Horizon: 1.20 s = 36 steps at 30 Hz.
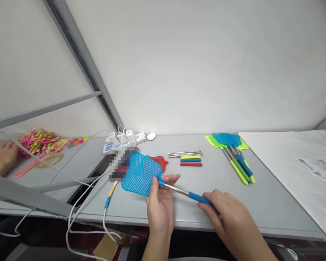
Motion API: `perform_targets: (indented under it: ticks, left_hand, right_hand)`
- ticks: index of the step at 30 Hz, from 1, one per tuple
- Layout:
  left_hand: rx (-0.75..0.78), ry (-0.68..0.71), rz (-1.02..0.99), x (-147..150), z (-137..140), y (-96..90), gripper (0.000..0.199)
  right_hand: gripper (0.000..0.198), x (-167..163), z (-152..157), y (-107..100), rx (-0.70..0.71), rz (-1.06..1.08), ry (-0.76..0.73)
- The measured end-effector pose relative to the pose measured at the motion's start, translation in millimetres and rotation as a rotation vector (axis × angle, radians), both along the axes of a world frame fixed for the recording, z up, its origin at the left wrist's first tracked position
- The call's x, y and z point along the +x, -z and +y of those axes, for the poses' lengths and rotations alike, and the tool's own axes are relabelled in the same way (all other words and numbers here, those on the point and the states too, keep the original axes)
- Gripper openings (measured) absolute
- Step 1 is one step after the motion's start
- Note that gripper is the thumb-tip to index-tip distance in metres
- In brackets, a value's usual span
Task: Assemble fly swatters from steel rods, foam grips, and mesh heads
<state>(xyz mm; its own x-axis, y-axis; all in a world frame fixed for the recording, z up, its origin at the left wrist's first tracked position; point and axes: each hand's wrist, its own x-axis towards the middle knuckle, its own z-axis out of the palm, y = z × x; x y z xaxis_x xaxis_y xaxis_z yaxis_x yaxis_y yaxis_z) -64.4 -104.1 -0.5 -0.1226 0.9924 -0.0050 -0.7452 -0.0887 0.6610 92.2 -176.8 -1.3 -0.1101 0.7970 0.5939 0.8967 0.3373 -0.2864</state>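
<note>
A blue fly swatter with a metal shaft is held over the table's front part. My left hand pinches its neck, thumb on top and fingers behind. My right hand is closed round the blue grip at the shaft's other end. Beyond the left hand lies a red swatter head, partly hidden by the blue mesh. Several thin metal rods lie behind a yellow grip, a blue grip and a red grip. Several whole swatters in blue, green and yellow are piled farther right.
A power strip with white plugs and cables stands at the back left, near a white rounded object. A white package covers the right side. Past a metal frame, another person's hand is beside colourful cords.
</note>
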Motion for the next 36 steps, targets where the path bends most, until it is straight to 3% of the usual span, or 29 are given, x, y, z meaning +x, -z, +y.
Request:
perform_targets:
  ticks: [6, 10, 14, 20, 23, 29, 31, 33, 36]
  left_hand:
    - [-0.107, 0.011, -0.035, 11.7, -17.7, 21.3, 0.030]
    - [-0.118, 0.009, -0.046, 16.2, -31.6, 13.1, 0.031]
    - [-0.053, -0.028, 0.018, 12.5, -32.6, 3.9, 0.030]
    - [0.067, 0.135, 0.141, 12.2, -35.3, 7.3, 0.028]
    - [0.058, 0.291, 0.111, 19.2, -42.1, 13.2, 0.033]
    - [0.142, 0.451, -0.013, 26.4, -51.1, 14.6, 0.036]
    - [0.121, 0.498, -0.070, 26.0, -48.3, 13.4, 0.037]
    - [0.010, 0.471, -0.097, 25.6, -42.6, 13.4, 0.036]
    - [-0.165, 0.380, -0.049, 25.0, -33.0, 15.1, 0.040]
  right_hand:
    - [0.030, -0.3, -6.8, 13.9, -0.015, -0.056, -0.048]
    - [0.019, 3.8, -15.4, 7.8, -0.025, -0.084, -0.102]
    - [0.021, -4.5, -20.3, 5.5, -0.043, -0.021, -0.065]
    - [0.021, -1.2, -31.2, 0.4, -0.164, 0.095, -0.059]
    - [0.024, 9.3, -40.5, -1.3, -0.318, 0.247, -0.072]
    - [0.051, 16.5, -45.9, 1.9, -0.832, 0.935, -0.141]
    - [0.055, 14.2, -40.4, 3.9, -0.965, 1.054, -0.188]
    - [0.052, 11.4, -33.6, 6.9, -0.946, 0.989, -0.204]
    - [0.037, 9.0, -26.7, 14.6, -0.590, 0.676, -0.120]
